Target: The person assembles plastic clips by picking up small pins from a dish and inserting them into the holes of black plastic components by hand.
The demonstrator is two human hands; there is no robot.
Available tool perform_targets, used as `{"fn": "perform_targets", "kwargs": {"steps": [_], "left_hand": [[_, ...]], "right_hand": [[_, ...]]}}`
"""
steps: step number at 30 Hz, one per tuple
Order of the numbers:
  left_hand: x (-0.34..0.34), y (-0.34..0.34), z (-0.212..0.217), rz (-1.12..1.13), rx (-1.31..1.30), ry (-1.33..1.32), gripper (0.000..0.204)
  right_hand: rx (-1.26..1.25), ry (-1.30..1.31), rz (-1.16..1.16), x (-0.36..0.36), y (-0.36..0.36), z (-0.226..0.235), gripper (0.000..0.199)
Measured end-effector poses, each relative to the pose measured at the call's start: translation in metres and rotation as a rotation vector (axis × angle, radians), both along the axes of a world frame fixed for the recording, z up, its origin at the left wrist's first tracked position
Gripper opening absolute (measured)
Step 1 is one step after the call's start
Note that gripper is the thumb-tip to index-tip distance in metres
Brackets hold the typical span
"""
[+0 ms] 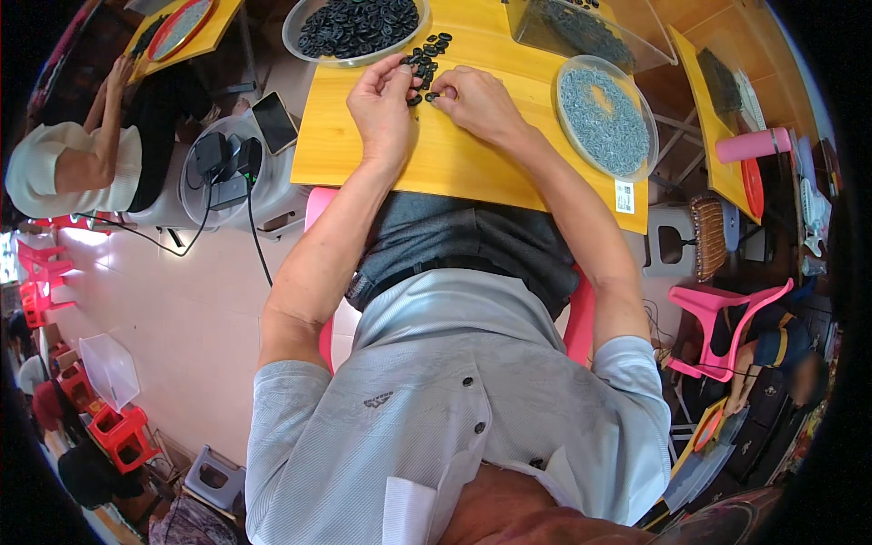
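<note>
Workshop floor, yellow bench point(454, 168) at lap height, co-workers on both sides. Left hand point(383, 100) fingers curled nearly closed, tips pinching at the loose rings point(425, 56); can't tell if one is actually gripped. Right hand point(477, 102) fingers pinched together on a small dark piece at the tips, just beside the left thumb. Both hands meet at the near edge of the loose ring cluster, which sits on the bench just below the ring dish point(354, 27). Ring dish is full. Screw dish point(607, 113) to the right is full too. Clear bin point(581, 32) behind holds more dark parts. No finished pile visible, so judging progress: early, most stock untouched. Phone point(274, 123) sits on a stool left of the bench.
</note>
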State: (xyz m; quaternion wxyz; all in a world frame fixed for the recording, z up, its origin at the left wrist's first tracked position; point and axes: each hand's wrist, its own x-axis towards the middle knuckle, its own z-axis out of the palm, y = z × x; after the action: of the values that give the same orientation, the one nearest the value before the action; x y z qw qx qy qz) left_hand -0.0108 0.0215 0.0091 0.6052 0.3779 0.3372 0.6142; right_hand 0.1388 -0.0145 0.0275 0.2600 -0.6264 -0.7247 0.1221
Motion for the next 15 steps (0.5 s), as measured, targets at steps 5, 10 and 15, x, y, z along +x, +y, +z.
{"fn": "perform_targets", "kwargs": {"steps": [5,10,15], "left_hand": [[0.002,-0.004,-0.002,-0.103,-0.008,0.005,0.019],[0.007,-0.011,-0.007,-0.178,0.027,0.129,0.018],[0.009,-0.018,-0.005,-0.242,0.046,0.256,0.018]], "right_hand": [[0.049,-0.126,0.008,-0.001,-0.008,0.005,0.021],[0.129,-0.212,0.010,0.008,-0.015,-0.002,0.020],[0.162,-0.123,-0.021,0.013,-0.024,-0.004,0.018]]}}
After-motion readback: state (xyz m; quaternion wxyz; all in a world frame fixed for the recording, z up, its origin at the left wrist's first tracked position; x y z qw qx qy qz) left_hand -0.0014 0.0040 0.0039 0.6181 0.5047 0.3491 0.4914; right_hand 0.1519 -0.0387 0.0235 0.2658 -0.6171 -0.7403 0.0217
